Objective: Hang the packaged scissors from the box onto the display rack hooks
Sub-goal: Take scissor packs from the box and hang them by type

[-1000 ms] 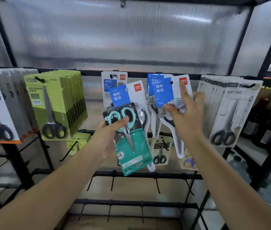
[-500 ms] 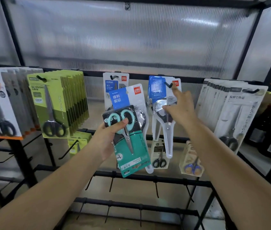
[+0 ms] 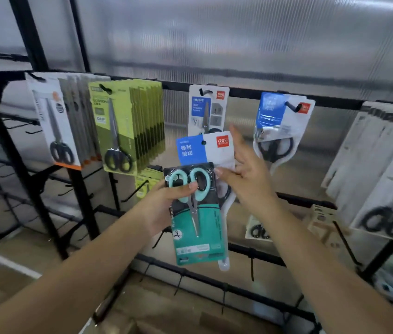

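Note:
My left hand (image 3: pixel 166 203) grips two packs together: a teal pack of mint-handled scissors (image 3: pixel 196 218) in front and a blue-and-white pack (image 3: pixel 205 149) behind it. My right hand (image 3: pixel 246 174) has its fingers spread, and its fingertips touch the right edge of the blue-and-white pack. A matching blue-and-white pack (image 3: pixel 281 126) hangs on a hook (image 3: pixel 293 106) of the top rail, up and to the right of my right hand. No box is in view.
The top rail (image 3: pixel 243 92) also carries a white "HOME" pack (image 3: pixel 207 109), a row of green packs (image 3: pixel 128 124), grey-orange packs (image 3: pixel 58 121) at left and white packs (image 3: pixel 388 165) at right. Lower rails (image 3: pixel 238 289) bear bare hooks and small packs (image 3: pixel 258 229).
My right hand left the blue-and-white pack hanging on the hook and came down and left to the packs in my left hand. The view shifted right and down.

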Action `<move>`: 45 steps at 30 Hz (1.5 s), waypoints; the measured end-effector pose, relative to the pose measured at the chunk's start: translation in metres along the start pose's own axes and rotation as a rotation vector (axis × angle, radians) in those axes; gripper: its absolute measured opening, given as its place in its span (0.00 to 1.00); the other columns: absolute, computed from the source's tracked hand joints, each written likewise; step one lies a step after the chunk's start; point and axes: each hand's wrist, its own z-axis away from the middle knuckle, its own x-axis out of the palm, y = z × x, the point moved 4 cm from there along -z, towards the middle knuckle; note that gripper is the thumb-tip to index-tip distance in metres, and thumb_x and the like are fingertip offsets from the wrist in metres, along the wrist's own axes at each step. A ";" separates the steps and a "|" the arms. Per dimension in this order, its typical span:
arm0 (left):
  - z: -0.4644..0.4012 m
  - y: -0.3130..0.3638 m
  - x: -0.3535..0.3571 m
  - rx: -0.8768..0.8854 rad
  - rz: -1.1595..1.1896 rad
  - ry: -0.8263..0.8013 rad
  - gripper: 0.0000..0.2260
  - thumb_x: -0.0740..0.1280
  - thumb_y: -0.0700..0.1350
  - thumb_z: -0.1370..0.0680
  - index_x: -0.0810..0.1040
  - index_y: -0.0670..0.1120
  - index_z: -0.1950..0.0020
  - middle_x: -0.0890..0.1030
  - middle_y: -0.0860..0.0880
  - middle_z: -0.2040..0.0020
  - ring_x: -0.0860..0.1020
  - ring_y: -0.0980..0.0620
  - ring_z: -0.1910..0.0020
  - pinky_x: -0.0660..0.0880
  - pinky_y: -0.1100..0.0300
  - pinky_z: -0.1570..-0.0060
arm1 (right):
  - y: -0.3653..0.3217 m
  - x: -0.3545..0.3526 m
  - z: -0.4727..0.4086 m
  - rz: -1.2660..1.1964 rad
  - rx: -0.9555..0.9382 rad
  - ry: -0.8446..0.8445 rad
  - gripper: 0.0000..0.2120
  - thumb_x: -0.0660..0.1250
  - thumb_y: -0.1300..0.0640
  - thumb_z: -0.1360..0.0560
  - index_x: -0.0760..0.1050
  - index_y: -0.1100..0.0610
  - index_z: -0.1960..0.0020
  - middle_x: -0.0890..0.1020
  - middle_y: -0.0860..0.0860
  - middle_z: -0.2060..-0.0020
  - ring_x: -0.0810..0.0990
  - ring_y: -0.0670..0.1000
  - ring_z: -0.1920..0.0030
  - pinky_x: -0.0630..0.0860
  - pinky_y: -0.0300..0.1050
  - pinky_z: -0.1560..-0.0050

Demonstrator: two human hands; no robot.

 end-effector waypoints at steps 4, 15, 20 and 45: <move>0.015 0.010 -0.016 0.033 -0.037 0.088 0.11 0.72 0.44 0.35 0.84 0.44 0.54 0.85 0.44 0.55 0.84 0.45 0.57 0.81 0.51 0.59 | -0.004 0.018 0.000 0.135 -0.160 0.086 0.39 0.66 0.74 0.29 0.52 0.47 0.30 0.75 0.47 0.42 0.75 0.36 0.45 0.72 0.26 0.47; 0.003 0.054 -0.019 0.100 -0.013 0.045 0.13 0.71 0.42 0.36 0.80 0.41 0.53 0.85 0.43 0.58 0.84 0.46 0.61 0.79 0.56 0.68 | -0.038 -0.033 0.005 0.197 -0.138 0.473 0.30 0.66 0.70 0.27 0.64 0.43 0.35 0.73 0.37 0.51 0.77 0.49 0.45 0.76 0.43 0.41; -0.016 0.048 0.009 0.079 0.015 -0.069 0.12 0.72 0.42 0.36 0.80 0.42 0.54 0.85 0.45 0.59 0.84 0.47 0.62 0.80 0.56 0.66 | -0.047 -0.075 0.013 0.357 -0.060 0.599 0.27 0.66 0.67 0.26 0.67 0.51 0.30 0.74 0.35 0.50 0.76 0.35 0.51 0.72 0.29 0.46; -0.010 0.050 -0.028 0.046 0.482 0.052 0.12 0.62 0.49 0.22 0.78 0.42 0.47 0.84 0.43 0.51 0.84 0.46 0.56 0.80 0.52 0.60 | 0.013 0.054 0.067 -0.227 0.768 0.000 0.27 0.73 0.43 0.41 0.73 0.52 0.46 0.83 0.50 0.52 0.83 0.50 0.53 0.80 0.46 0.57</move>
